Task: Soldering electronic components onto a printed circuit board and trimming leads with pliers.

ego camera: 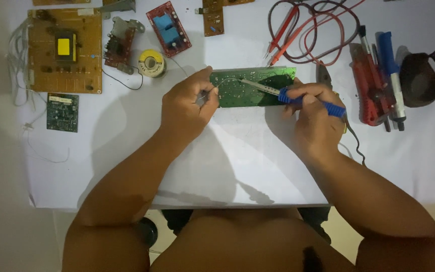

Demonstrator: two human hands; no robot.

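A green circuit board (242,93) lies solder side up in the middle of the white table. My right hand (314,117) grips a blue-handled soldering iron (298,99), its metal tip resting on the board near its upper middle. My left hand (187,105) pinches a thin solder wire (227,81) that arcs over to the iron's tip. A spool of solder (151,63) sits just up and left of the board.
Several other circuit boards lie at the back left: a large brown one (64,50), a small green one (62,112) and a red one with blue parts (168,28). Red multimeter leads (308,30) coil at back right, beside red and blue hand tools (378,75) and a dark iron stand (421,80).
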